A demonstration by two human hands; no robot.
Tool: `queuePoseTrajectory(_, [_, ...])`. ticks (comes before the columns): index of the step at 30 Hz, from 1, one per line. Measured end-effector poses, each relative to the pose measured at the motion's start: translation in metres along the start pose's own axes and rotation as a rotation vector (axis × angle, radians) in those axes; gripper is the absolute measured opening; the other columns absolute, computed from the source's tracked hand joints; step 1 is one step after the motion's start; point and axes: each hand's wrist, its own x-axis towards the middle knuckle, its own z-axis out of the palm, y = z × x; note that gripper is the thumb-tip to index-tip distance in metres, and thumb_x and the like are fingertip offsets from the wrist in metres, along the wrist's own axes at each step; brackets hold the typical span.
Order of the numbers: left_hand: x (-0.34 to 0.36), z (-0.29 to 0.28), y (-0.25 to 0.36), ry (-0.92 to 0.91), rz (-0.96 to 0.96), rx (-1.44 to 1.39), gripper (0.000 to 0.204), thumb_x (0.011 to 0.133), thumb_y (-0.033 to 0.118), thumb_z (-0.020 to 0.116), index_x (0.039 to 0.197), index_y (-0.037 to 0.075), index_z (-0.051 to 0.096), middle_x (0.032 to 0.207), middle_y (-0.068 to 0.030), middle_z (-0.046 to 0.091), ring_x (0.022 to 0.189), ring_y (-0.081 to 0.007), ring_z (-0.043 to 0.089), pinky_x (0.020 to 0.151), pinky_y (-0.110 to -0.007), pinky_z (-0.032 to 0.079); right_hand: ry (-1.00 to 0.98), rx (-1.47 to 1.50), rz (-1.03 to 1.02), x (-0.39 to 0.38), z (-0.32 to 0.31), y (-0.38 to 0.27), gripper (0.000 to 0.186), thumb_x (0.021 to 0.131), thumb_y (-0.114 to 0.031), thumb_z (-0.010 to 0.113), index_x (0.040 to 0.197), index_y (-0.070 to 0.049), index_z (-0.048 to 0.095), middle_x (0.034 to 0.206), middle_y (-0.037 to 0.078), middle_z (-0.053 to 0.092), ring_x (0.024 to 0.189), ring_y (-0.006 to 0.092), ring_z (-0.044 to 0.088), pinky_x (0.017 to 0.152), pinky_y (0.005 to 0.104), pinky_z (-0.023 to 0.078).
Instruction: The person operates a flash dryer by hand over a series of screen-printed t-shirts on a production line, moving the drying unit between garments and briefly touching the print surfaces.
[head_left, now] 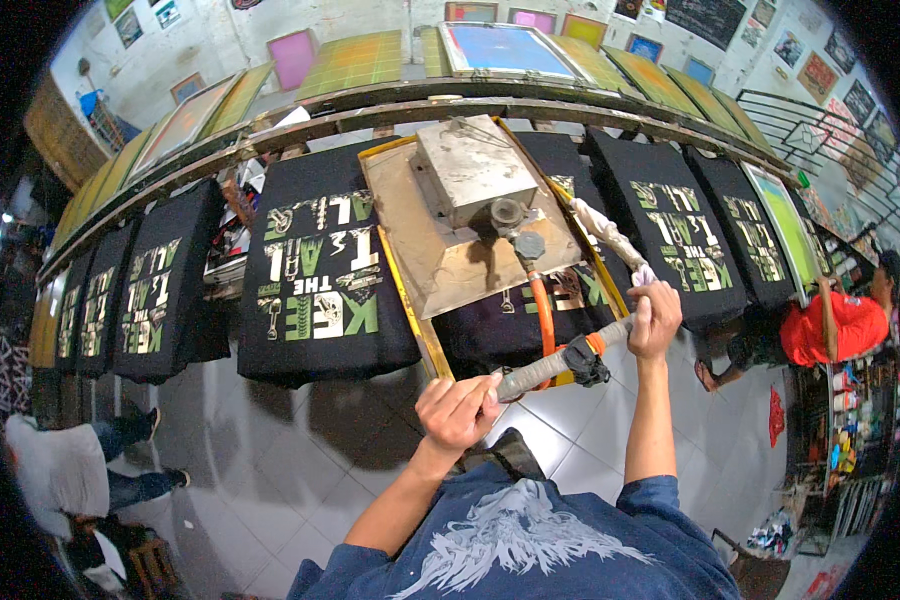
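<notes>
Both my hands grip a tape-wrapped handlebar, closed around its two ends. My left hand (457, 412) is at the left end of the handlebar (522, 379), and my right hand (655, 318) is at its right end, higher up. Yellow side rails (404, 305) join the bar to a flat metal heater hood (450, 275) with a metal box (475, 170) on top. An orange hose (543, 310) runs from a valve on the hood down to the bar. Beneath the hood lies a black printed T-shirt (470, 325), partly hidden.
More printed black T-shirts (320, 345) are laid on boards in a row to both sides. Printing screens (510, 52) lean behind a long rail. A person in red (830, 328) bends at the right; another person in grey (60, 465) is at the left. Shelves (845, 430) stand at right.
</notes>
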Motion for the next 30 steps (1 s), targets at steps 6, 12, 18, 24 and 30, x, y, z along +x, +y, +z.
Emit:
queuePoseTrajectory(6, [0.001,0.0,0.002,-0.022,0.011,-0.006,0.014,0.092,0.01,0.065,0.094,0.005,0.078,0.083,-0.0077,0.074,0.063,-0.0242,0.063,0.059,-0.037,0.046,-0.108,-0.111,-0.007,0.001,-0.009,0.004,0.018,0.088,-0.023,0.065,0.081,-0.007,0.066,0.085,0.011,0.059,0.087,0.0323,0.059,0.079,0.0425,0.043])
queuePoseTrajectory(12, [0.004,0.004,0.004,0.041,0.014,0.01,0.013,0.09,0.01,0.067,0.093,0.006,0.079,0.081,-0.0048,0.074,0.063,-0.0214,0.063,0.058,-0.035,0.046,-0.138,-0.116,0.027,0.005,-0.014,-0.001,0.023,0.09,-0.027,0.068,0.08,-0.006,0.07,0.085,0.009,0.065,0.089,0.0298,0.063,0.082,0.042,0.044])
queuePoseTrajectory(18, [0.009,0.006,0.023,0.049,-0.196,-0.001,0.012,0.087,0.015,0.074,0.081,0.005,0.074,0.076,-0.0086,0.071,0.067,-0.0283,0.067,0.065,-0.04,0.05,-0.183,-0.14,0.038,0.006,-0.015,0.002,0.033,0.094,-0.032,0.066,0.077,-0.005,0.074,0.081,0.009,0.069,0.087,0.0301,0.065,0.081,0.0431,0.046])
queuePoseTrajectory(24, [0.032,-0.001,0.039,-0.19,-0.439,0.23,0.034,0.09,0.033,0.077,0.069,0.007,0.071,0.066,-0.0137,0.068,0.062,-0.0363,0.067,0.06,-0.045,0.05,-0.338,-0.259,0.077,0.009,-0.009,0.002,0.043,0.095,-0.033,0.058,0.071,-0.002,0.075,0.077,0.019,0.072,0.081,0.0357,0.068,0.08,0.0479,0.047])
queuePoseTrajectory(30, [0.024,-0.002,0.028,-0.03,-0.263,0.255,0.038,0.088,0.026,0.076,0.061,0.006,0.059,0.059,-0.0118,0.06,0.053,-0.034,0.06,0.051,-0.043,0.044,-0.356,-0.316,0.085,-0.008,-0.035,-0.012,0.048,0.095,-0.035,0.052,0.069,-0.003,0.076,0.073,0.023,0.07,0.073,0.0392,0.068,0.079,0.0503,0.048])
